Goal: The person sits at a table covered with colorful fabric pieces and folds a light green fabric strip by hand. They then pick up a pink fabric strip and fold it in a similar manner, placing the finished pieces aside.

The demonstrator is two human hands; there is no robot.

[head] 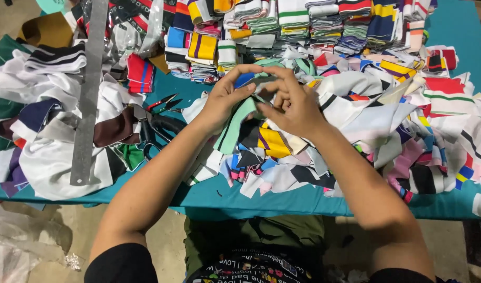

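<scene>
No bins or boxes that I can see from the head view; everything sits loose on the teal tabletop [209, 196]. Far edge: folded striped fabric bands [298, 21] stacked in neat rows. Right and centre: big loose heap of cut fabric scraps [387, 126], mixed colours, spilling toward the near edge. Left: a second heap of white and dark cloth pieces [46, 131] with a long metal ruler [88, 94] lying across it, running near to far. Between the two heaps: red-handled thread snips [163, 102] and, just near of them, black scissors [156, 133], both flat on the tabletop, untouched.

Both forearms come in from the near edge and converge at centre, raised a little over the scrap heap. Left hand [227, 97]: fingers curled, thumb and fingertips pinching the top of a mint green fabric strip [234, 128]. Right hand [293, 105]: fingers bent inward, pinching the same strip at its upper end, just beside the left fingertips. The hands are nearly touching.

The strip is gripped by both hands at its far end and hangs down toward the near left, under the left palm, its lower end resting on the scraps. A bit of blue cloth shows at the left fingertips; I can't tell whether it is part of the strip.
</scene>
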